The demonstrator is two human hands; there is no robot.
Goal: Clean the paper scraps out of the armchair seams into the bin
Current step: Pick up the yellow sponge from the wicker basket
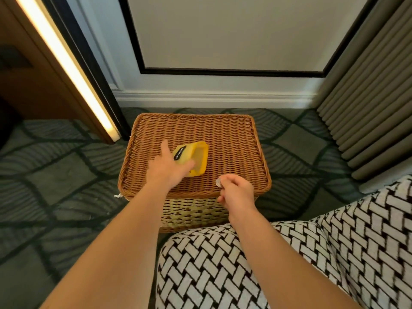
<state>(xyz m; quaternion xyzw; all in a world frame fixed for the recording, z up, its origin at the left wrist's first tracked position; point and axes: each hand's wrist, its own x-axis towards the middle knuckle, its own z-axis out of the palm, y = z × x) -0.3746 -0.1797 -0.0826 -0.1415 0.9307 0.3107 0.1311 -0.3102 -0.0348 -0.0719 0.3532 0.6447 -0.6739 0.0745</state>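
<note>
A wicker bin (236,139) with a flat woven lid stands on the carpet in front of me. In the lid's middle a yellow flap (196,156) with a black label is tilted up, and my left hand (168,167) holds it by its near edge. My right hand (234,191) hovers over the lid's front right edge, its fingers curled round a small pale paper scrap (218,182). The armchair (289,264), upholstered in a black-and-white woven pattern, fills the lower right.
Grey pleated curtains (367,97) hang at the right. A white skirting board (211,97) runs along the wall behind the bin. A wooden panel with a lit strip (66,63) stands at the left. Patterned green carpet (55,175) surrounds the bin.
</note>
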